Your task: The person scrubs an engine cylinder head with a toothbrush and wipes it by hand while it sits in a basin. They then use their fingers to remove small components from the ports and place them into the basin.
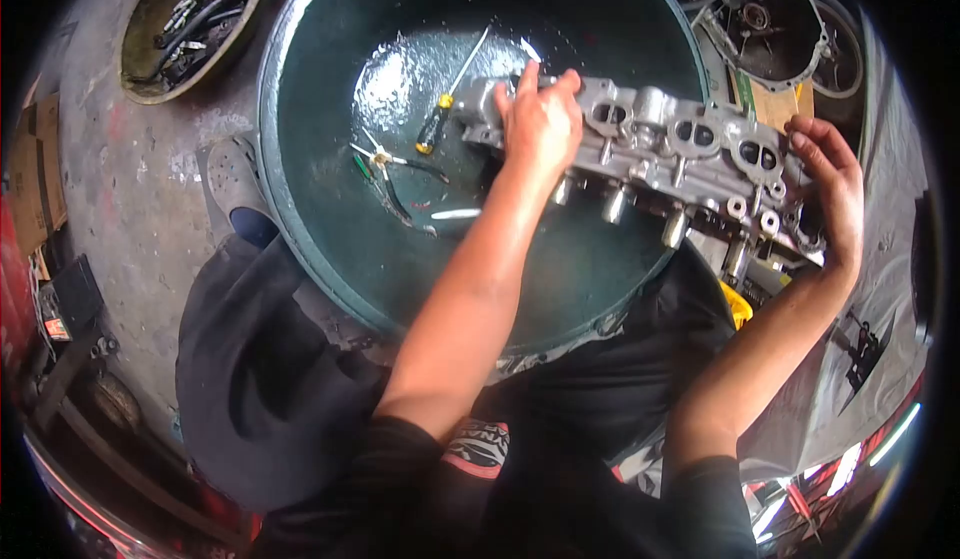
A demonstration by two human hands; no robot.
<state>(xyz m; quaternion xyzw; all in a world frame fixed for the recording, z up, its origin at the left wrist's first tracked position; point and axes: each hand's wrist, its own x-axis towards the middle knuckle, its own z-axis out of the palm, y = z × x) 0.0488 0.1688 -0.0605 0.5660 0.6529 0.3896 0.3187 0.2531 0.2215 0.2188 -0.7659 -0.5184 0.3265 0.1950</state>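
Note:
A grey metal cylinder head point(650, 144) lies slantwise over the right side of a large dark green basin point(290, 209), its right end reaching past the rim. My left hand point(543, 129) is on its left part, fingers curled over the far edge. At the right end my right hand point(830, 174) grips the corner, fingers bent over it. Inside the basin, left of the cylinder head, are a yellow-and-black screwdriver point(435, 124) and pliers point(395, 174). The undersides of both hands are hidden.
A bowl point(140, 84) with hoses and metal parts stands at the upper left. Large engine housings point(815, 59) sit at the upper right. A grey shoe point(232, 184) is beside the basin's left rim. Cardboard point(35, 174) stands at the far left.

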